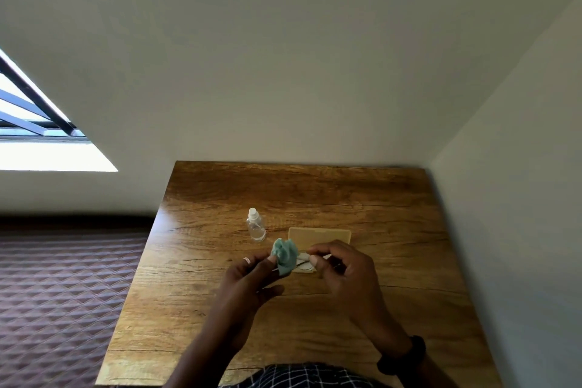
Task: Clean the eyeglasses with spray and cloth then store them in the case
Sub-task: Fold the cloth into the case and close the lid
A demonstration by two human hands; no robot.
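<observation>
Glasses (304,264) sit pinched in the right hand (340,268) above the table (393,217), near the case (319,235), while the left hand (252,277) grips the cloth (285,255) (bunched) over 1 lens, best rubbed lightly in circles.

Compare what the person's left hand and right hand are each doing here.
The left hand pinches a bunched green cloth; the right hand grips the eyeglasses. The left hand wears a ring, while the right wrist wears a dark band. Both are raised above the wooden table.
</observation>
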